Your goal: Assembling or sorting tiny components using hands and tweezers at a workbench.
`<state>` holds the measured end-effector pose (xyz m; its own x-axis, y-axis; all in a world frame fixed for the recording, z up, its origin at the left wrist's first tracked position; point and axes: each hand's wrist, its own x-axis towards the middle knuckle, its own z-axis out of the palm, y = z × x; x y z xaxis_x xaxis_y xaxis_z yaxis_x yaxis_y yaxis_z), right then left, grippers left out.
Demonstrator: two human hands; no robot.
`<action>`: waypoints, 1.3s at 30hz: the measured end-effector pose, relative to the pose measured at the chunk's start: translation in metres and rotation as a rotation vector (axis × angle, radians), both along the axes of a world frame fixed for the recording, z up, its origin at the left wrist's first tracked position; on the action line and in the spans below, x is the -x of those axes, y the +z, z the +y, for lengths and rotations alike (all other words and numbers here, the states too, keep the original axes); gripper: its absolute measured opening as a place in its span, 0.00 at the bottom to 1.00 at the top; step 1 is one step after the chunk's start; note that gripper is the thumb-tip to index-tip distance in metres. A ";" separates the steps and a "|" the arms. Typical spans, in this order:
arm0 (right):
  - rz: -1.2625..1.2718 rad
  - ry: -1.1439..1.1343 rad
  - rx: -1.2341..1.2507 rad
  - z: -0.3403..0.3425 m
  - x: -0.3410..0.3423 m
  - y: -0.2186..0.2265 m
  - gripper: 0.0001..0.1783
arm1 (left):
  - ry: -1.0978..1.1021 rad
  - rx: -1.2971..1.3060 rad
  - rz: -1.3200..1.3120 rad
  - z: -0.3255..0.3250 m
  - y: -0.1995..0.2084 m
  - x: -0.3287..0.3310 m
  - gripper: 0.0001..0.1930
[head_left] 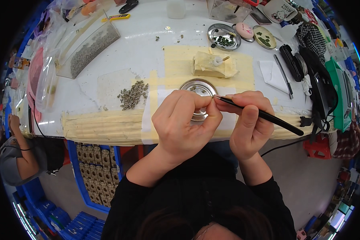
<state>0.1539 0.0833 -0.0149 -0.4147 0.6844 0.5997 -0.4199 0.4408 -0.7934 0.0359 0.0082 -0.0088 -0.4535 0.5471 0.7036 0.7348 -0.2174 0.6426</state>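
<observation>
Dark hair (244, 222) lies closest, with a black top (204, 192) beneath it, below the fingers. Left hand (180, 120): thumb and forefinger press together at the tips; whether they pinch something tiny cannot be told. Right hand (250, 124): the fingers grip black tweezers (264, 114), whose points meet the left fingertips and whose rear end slants down past the right fingers. Behind the fingertips, partly hidden by them, sits a round silver dish (198, 85). Left of the left fingers lies a heap of small grey-green pieces (133, 95); just beyond the fingertips stands a tape-wrapped block (212, 67). Farther off, beyond the right fingers, a silver plate (214, 29) holds dark green bits (224, 41).
</observation>
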 end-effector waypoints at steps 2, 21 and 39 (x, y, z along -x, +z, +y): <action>-0.003 -0.004 -0.006 0.000 0.000 -0.001 0.12 | 0.001 0.000 -0.002 0.000 0.001 0.000 0.07; 0.045 0.202 0.851 0.014 -0.006 0.011 0.22 | -0.007 -0.032 -0.030 0.001 0.002 0.000 0.08; 0.122 0.306 1.051 0.019 -0.010 0.020 0.19 | 0.002 -0.045 -0.030 -0.001 0.004 -0.001 0.09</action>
<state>0.1641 0.1025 0.0047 -0.6315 0.7559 -0.1729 -0.4975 -0.5660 -0.6574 0.0372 0.0072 -0.0048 -0.4755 0.5146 0.7135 0.7159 -0.2450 0.6538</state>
